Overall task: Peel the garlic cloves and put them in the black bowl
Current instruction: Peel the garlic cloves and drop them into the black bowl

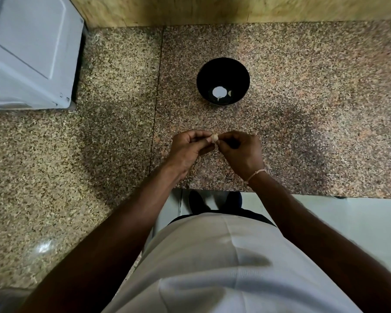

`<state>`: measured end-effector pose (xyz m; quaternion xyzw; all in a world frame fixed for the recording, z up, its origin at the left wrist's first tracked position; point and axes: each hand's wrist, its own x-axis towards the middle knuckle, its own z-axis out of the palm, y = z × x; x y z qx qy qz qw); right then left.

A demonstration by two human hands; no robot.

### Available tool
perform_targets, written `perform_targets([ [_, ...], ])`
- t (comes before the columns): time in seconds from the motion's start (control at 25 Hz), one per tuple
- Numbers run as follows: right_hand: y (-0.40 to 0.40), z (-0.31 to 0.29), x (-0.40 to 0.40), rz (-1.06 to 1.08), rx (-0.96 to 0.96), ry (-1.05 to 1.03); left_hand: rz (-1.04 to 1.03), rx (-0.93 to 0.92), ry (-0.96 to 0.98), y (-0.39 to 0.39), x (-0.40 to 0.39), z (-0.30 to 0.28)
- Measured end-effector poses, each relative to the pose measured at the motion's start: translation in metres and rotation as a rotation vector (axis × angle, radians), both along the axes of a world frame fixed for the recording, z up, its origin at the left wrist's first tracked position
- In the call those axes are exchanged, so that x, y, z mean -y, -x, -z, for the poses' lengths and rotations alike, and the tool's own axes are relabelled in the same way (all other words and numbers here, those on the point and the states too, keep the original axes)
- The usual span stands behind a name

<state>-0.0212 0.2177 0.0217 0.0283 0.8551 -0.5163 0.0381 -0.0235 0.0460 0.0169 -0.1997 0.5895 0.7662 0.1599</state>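
Observation:
A small pale garlic clove [214,138] is held between both hands above the speckled granite counter [314,109]. My left hand [189,150] pinches it from the left with thumb and fingers, and my right hand [240,150] pinches it from the right. The black bowl [223,80] stands on the counter a little beyond the hands; a bright white spot and a small pale piece [229,93] show at its bottom.
A white appliance [29,53] stands on the counter at the far left. A wooden wall panel [212,10] runs along the back. The counter's front edge [325,196] lies just under my right wrist, with pale floor below it.

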Motion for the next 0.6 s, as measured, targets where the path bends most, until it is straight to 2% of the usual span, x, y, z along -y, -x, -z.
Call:
perform_targets([
  [0.2, -0.007, -0.006, 0.007, -0.031, -0.083, -0.132, -0.011, -0.021, 0.011, -0.004, 0.002, -0.004],
  [0.6, -0.014, -0.011, 0.022, -0.077, -0.233, -0.234, -0.051, 0.011, -0.001, -0.012, 0.007, -0.007],
])
